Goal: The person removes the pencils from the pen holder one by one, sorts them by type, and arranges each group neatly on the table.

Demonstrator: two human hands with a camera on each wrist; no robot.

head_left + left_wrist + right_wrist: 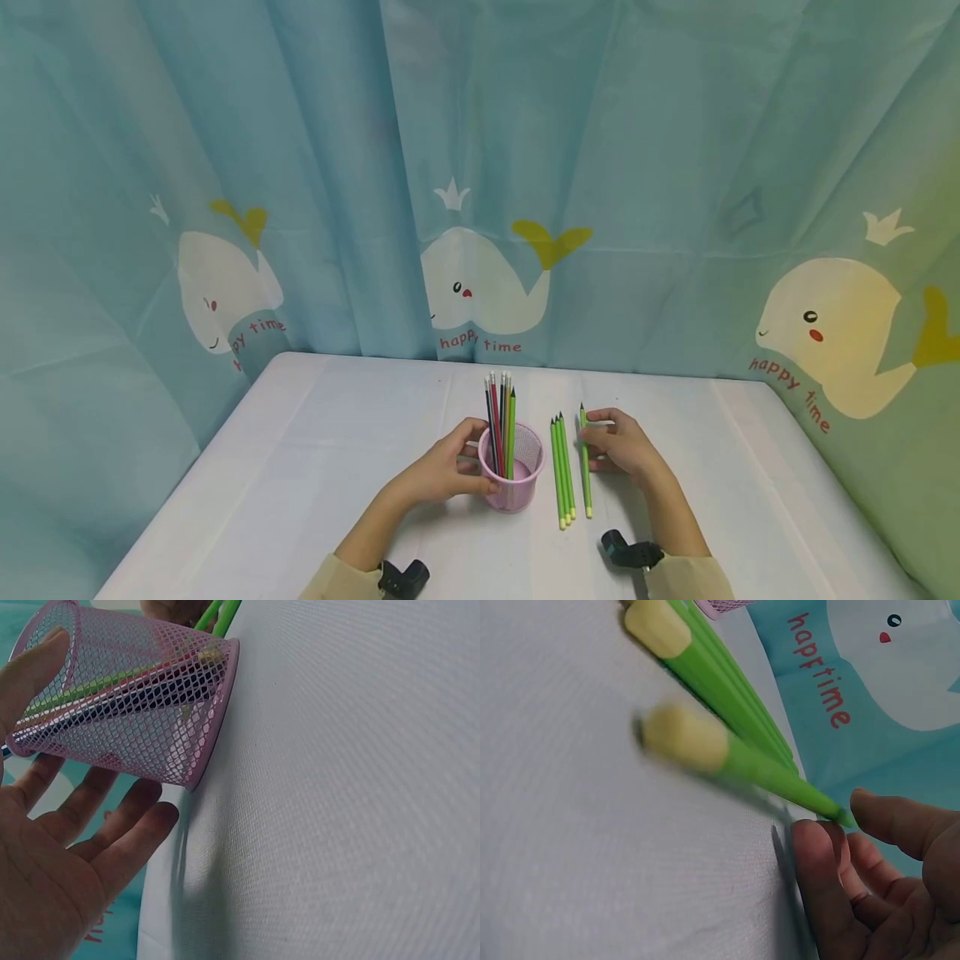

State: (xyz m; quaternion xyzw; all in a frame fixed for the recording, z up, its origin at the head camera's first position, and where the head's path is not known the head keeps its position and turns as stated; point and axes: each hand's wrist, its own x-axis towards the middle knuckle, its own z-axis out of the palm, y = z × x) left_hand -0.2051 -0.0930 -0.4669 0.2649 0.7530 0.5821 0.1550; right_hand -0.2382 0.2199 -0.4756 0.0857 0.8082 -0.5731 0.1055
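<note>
A pink mesh pencil cup [512,500] stands upright on the table, holding several black, red and green pencils [501,425]. My left hand [444,468] holds the cup from its left side, thumb on the near side near the rim. In the left wrist view that thumb [36,667] lies against the mesh and the fingers spread along the other side. My right hand [624,446] pinches a green pencil [587,483] toward its dark point, between thumb and fingers. Its pale yellow eraser end [686,739] points toward me.
Three more green pencils [562,475] lie side by side between the cup and my right hand. The white table [315,467] ends at a blue curtain [675,167] printed with whales. Dark wrist cameras [632,552] sit at both cuffs.
</note>
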